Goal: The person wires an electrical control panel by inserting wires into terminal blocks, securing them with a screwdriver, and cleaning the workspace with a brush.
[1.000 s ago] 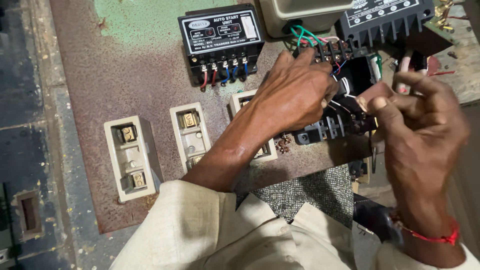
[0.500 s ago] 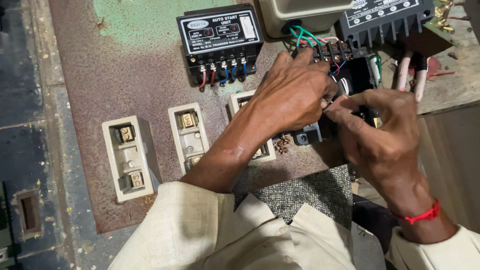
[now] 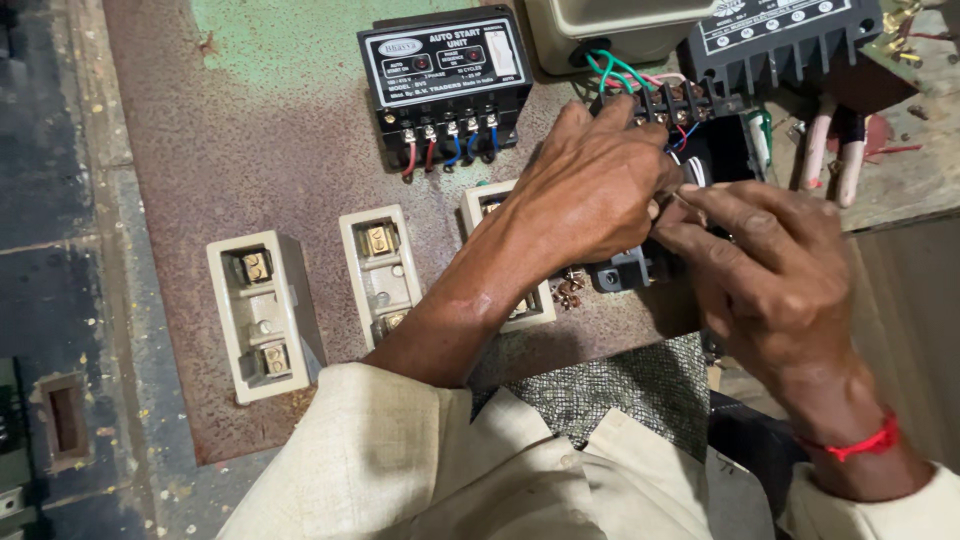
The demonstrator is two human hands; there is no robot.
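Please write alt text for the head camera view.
Both hands, left hand and right hand, meet over a black terminal block with coloured wires on a rusty metal panel. Three cream fuse holders lie to the left.

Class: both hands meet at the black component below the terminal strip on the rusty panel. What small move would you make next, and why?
Probably steady the black component with the left hand while the right hand eases the thin piece at its fingertips in. Both hands pinch at one spot, and the coloured wires crowd close above, so a slow, small push seems safest.
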